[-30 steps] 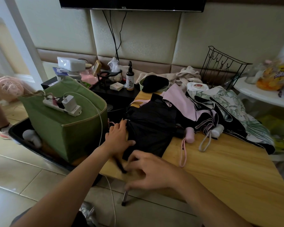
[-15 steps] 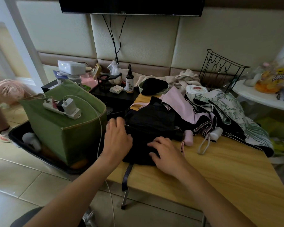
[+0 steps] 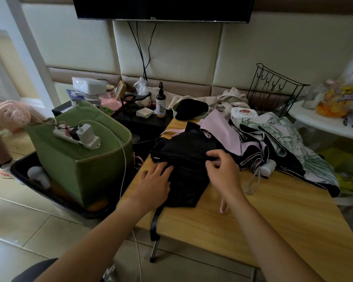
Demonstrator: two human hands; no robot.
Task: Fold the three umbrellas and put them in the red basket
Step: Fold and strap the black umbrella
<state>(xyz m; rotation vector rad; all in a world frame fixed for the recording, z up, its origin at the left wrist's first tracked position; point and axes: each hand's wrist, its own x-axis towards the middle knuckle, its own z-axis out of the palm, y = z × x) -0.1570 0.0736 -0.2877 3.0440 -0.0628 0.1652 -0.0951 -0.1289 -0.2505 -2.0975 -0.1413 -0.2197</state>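
A black umbrella (image 3: 183, 151) lies loosely folded on the wooden table (image 3: 273, 216), its strap hanging over the front edge. My left hand (image 3: 154, 180) rests flat on its near left side. My right hand (image 3: 222, 169) hovers over its right side with fingers curled on the black fabric. A pink umbrella (image 3: 230, 135) with a white handle lies just right of the black one. A white and green floral umbrella (image 3: 287, 137) lies further right. No red basket is in view.
A green fabric box (image 3: 80, 159) with a power strip on it stands in a black tray left of the table. Bottles, a bowl with a black cloth, towels and a wire rack (image 3: 273, 88) crowd the back. A white round table (image 3: 324, 121) stands at right.
My right hand moved from the near table edge up onto the black umbrella's right side. My left hand stayed on the left side, shifting slightly nearer. The strap now hangs free over the edge.
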